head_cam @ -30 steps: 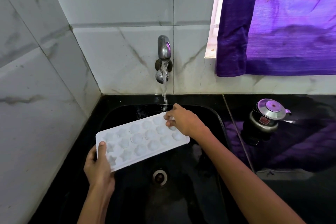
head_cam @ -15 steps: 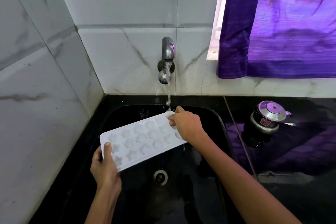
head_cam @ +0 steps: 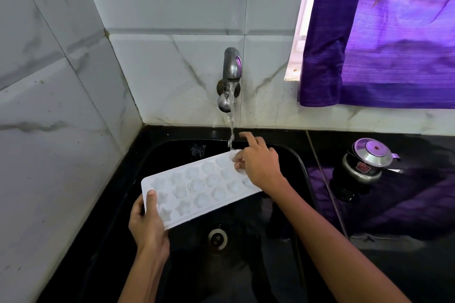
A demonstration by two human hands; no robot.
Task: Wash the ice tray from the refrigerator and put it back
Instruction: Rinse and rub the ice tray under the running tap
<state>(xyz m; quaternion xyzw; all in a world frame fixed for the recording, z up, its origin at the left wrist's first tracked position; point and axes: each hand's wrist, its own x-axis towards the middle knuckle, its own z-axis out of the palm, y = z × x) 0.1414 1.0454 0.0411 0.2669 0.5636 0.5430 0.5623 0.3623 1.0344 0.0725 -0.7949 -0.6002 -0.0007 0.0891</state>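
Over sink (head_cam: 299,162), ice tray (head_cam: 197,186) between fingers (head_cam: 150,200).

red label on pressure cooker (head_cam: 364,165), print too blurred to read

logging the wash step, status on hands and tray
Left hand grips near corner of white plastic ice tray. Right hand rubs far end under running steel tap. Tray held over black sink; nothing in the way.

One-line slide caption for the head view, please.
Two bare hands, left hand and right hand, rinse white plastic ice tray under running steel tap.
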